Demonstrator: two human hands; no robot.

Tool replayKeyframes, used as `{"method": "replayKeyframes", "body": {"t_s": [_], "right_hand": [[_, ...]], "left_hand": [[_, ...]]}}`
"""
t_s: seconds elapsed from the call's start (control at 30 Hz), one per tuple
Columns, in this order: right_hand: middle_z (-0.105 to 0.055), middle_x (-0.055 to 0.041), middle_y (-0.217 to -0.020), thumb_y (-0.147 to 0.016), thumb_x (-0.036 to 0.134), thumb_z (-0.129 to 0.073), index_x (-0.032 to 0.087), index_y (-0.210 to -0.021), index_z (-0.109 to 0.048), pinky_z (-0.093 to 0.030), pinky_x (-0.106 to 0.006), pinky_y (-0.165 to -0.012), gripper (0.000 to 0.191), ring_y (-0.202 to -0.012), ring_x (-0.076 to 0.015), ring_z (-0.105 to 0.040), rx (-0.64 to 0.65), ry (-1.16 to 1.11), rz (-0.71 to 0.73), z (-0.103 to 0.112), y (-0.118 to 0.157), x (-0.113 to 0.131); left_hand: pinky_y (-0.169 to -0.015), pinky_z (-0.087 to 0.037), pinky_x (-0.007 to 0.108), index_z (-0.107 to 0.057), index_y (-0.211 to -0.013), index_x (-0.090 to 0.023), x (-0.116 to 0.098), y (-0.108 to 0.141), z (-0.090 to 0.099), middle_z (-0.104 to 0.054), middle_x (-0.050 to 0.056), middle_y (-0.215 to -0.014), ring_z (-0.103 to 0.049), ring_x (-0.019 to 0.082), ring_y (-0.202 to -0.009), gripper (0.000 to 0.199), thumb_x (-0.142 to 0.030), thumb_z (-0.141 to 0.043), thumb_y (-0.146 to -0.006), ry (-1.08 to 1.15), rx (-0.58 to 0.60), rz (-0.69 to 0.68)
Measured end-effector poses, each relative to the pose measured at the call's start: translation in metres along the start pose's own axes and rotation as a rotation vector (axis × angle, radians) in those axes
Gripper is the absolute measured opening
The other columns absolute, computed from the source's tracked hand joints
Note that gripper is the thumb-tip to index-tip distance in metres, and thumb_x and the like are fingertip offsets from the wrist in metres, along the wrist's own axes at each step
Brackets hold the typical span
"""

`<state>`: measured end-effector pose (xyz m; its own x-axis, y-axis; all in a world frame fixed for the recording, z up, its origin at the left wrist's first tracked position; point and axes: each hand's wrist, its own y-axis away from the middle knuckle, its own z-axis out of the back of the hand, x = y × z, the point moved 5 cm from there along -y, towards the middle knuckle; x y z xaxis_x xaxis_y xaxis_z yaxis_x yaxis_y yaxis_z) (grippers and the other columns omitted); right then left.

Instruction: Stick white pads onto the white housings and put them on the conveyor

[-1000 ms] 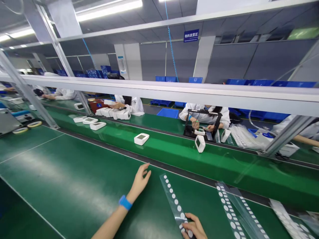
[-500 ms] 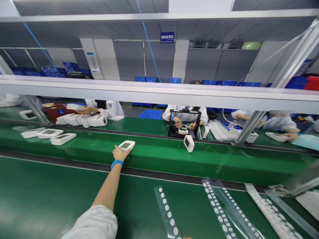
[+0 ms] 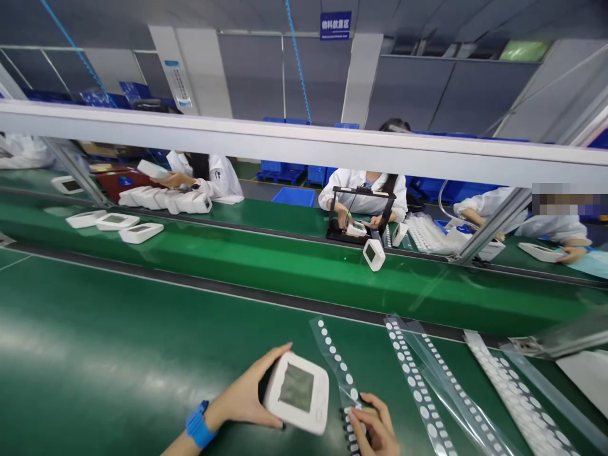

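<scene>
My left hand [image 3: 242,396], with a blue band at the wrist, grips a white digital monitor [image 3: 299,392] by its left side. The monitor is tilted, its grey screen facing up at me, and it looks much like a blood pressure monitor. Just right of it, my right hand [image 3: 375,427] has thumb and fingers closed on a clear strip of round white stickers [image 3: 336,356]. The near end of that strip curls under the fingers, and dark marks show along its edge. Whether a single sticker is between the fingertips I cannot tell.
More sticker strips [image 3: 413,373] lie to the right. Beyond the bench runs a green conveyor belt [image 3: 266,266] carrying several white monitors [image 3: 141,232] at left and one standing monitor [image 3: 374,254]. A metal rail [image 3: 285,142] crosses above. Co-workers [image 3: 365,190] sit opposite, one behind a black frame [image 3: 335,212].
My left hand has come back from the belt to the bench with a monitor in it. My right hand has come into view on the sticker strip. The view has tilted down.
</scene>
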<state>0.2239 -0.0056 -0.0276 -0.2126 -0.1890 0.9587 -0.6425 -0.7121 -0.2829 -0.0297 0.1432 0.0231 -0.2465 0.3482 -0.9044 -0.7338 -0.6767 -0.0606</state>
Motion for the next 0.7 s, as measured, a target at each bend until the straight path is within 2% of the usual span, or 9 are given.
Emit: {"method": "replayKeyframes", "body": {"t_s": [0.07, 0.13, 0.2, 0.3, 0.43, 0.57, 0.6, 0.63, 0.7], "right_hand": [[-0.056, -0.0138, -0.104, -0.075, 0.047, -0.073, 0.016, -0.071, -0.073, -0.053, -0.027, -0.061, 0.031, -0.072, -0.0182, -0.065, 0.033, 0.000, -0.052, 0.003, -0.002, 0.002], [-0.055, -0.0140, -0.108, -0.075, 0.049, -0.073, 0.015, -0.072, -0.072, -0.053, -0.027, -0.065, 0.033, -0.074, -0.0181, -0.064, 0.069, 0.013, -0.103, 0.006, -0.003, 0.005], [-0.054, -0.0136, -0.108, -0.074, 0.050, -0.073, 0.015, -0.070, -0.071, -0.053, -0.027, -0.065, 0.035, -0.076, -0.0180, -0.063, 0.093, 0.035, -0.140, 0.011, -0.003, 0.010], [-0.053, -0.0131, -0.107, -0.074, 0.047, -0.074, 0.015, -0.069, -0.070, -0.051, -0.027, -0.064, 0.033, -0.078, -0.0187, -0.062, 0.104, 0.090, -0.137, 0.017, -0.004, 0.024], [-0.054, -0.0139, -0.108, -0.077, 0.042, -0.073, 0.015, -0.071, -0.070, -0.052, -0.029, -0.066, 0.028, -0.081, -0.0198, -0.062, 0.106, 0.129, -0.031, 0.021, -0.003, 0.048], [-0.053, -0.0140, -0.107, -0.078, 0.032, -0.074, 0.016, -0.073, -0.071, -0.053, -0.030, -0.065, 0.017, -0.080, -0.0197, -0.063, 0.055, 0.129, 0.110, 0.015, 0.007, 0.073], [-0.053, -0.0136, -0.106, -0.079, 0.030, -0.073, 0.016, -0.075, -0.072, -0.053, -0.030, -0.065, 0.014, -0.079, -0.0193, -0.063, 0.065, 0.121, 0.152, 0.009, 0.013, 0.078], [-0.054, -0.0130, -0.105, -0.080, 0.027, -0.072, 0.017, -0.075, -0.072, -0.054, -0.030, -0.063, 0.011, -0.077, -0.0184, -0.062, 0.094, 0.104, 0.194, 0.002, 0.019, 0.084], [-0.055, -0.0112, -0.102, -0.084, 0.025, -0.069, 0.019, -0.076, -0.072, -0.054, -0.029, -0.061, 0.010, -0.071, -0.0159, -0.062, 0.196, 0.053, 0.256, -0.015, 0.035, 0.091]], "left_hand": [[-0.112, -0.029, 0.045, -0.024, -0.149, -0.030, -0.008, 0.009, -0.018, -0.036, 0.011, -0.151, -0.033, 0.036, -0.137, 0.119, -0.041, -0.090, -0.051, 0.050, 0.158, 0.033], [-0.113, -0.025, 0.048, -0.025, -0.149, -0.031, -0.013, 0.006, -0.018, -0.029, 0.010, -0.154, -0.024, 0.037, -0.140, 0.119, -0.044, -0.090, -0.050, 0.015, 0.224, 0.051], [-0.113, -0.020, 0.053, -0.031, -0.147, -0.031, -0.014, -0.006, -0.006, -0.023, 0.009, -0.156, -0.017, 0.039, -0.141, 0.113, -0.047, -0.089, -0.051, -0.080, 0.162, 0.071], [-0.114, -0.020, 0.053, -0.034, -0.145, -0.031, -0.013, -0.021, 0.012, -0.030, 0.008, -0.154, -0.019, 0.037, -0.142, 0.102, -0.052, -0.084, -0.058, -0.187, 0.036, 0.071], [-0.114, -0.025, 0.048, -0.037, -0.144, -0.030, -0.015, -0.010, 0.007, -0.040, 0.008, -0.149, -0.027, 0.033, -0.140, 0.088, -0.051, -0.078, -0.068, -0.207, -0.137, 0.109], [-0.109, -0.034, 0.046, -0.060, -0.122, -0.027, -0.043, 0.036, -0.025, -0.057, 0.010, -0.130, -0.043, 0.031, -0.129, 0.037, -0.040, -0.061, -0.087, -0.112, -0.497, 0.143], [-0.105, -0.040, 0.043, -0.066, -0.111, -0.025, -0.051, 0.046, -0.040, -0.062, 0.010, -0.121, -0.052, 0.030, -0.120, 0.027, -0.040, -0.057, -0.090, -0.022, -0.509, 0.130], [-0.097, -0.046, 0.040, -0.069, -0.104, -0.025, -0.057, 0.054, -0.058, -0.065, 0.010, -0.115, -0.058, 0.028, -0.111, 0.027, -0.041, -0.052, -0.092, 0.100, -0.450, 0.140], [-0.083, -0.054, 0.036, -0.072, -0.102, -0.023, -0.064, 0.065, -0.093, -0.068, 0.011, -0.109, -0.064, 0.027, -0.098, 0.043, -0.053, -0.043, -0.093, 0.341, -0.325, 0.181]]}}
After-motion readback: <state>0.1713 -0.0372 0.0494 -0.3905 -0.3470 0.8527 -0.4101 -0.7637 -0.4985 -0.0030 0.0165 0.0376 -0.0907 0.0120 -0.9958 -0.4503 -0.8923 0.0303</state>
